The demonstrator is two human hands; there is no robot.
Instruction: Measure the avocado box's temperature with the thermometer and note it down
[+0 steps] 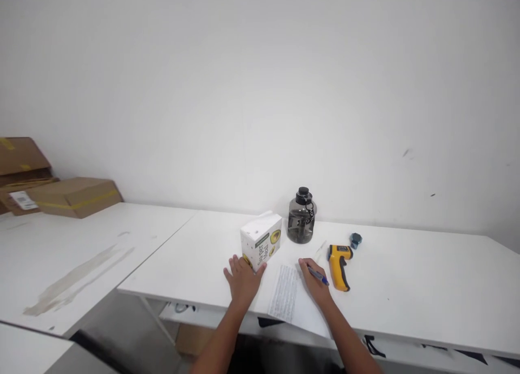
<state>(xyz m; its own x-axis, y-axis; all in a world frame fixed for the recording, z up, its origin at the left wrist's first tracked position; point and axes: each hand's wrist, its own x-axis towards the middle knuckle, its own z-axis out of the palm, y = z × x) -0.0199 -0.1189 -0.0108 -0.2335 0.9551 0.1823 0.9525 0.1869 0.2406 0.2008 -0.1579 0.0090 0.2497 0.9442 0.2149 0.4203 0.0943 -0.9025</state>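
My right hand (pixel 316 282) is closed around a blue pen (pixel 318 275) over a sheet of paper (pixel 311 313). Dense handwriting fills the paper's left part; the right part looks blank where my arm does not cover it. The pen's writing tip is hidden by my fingers. My left hand (pixel 244 282) lies with fingers spread at the lower front corner of a white box (pixel 262 241), seeming to touch it. Avocado pictures and green lettering mark that box, which stands on the white table (pixel 203 255).
A dark see-through water jug (pixel 301 217) stands behind the box near the wall. To the right lie a yellow infrared thermometer (pixel 338 267) and a small blue-black watch-like object (pixel 356 240). Cardboard boxes (pixel 77 195) sit at far left, beyond a table seam.
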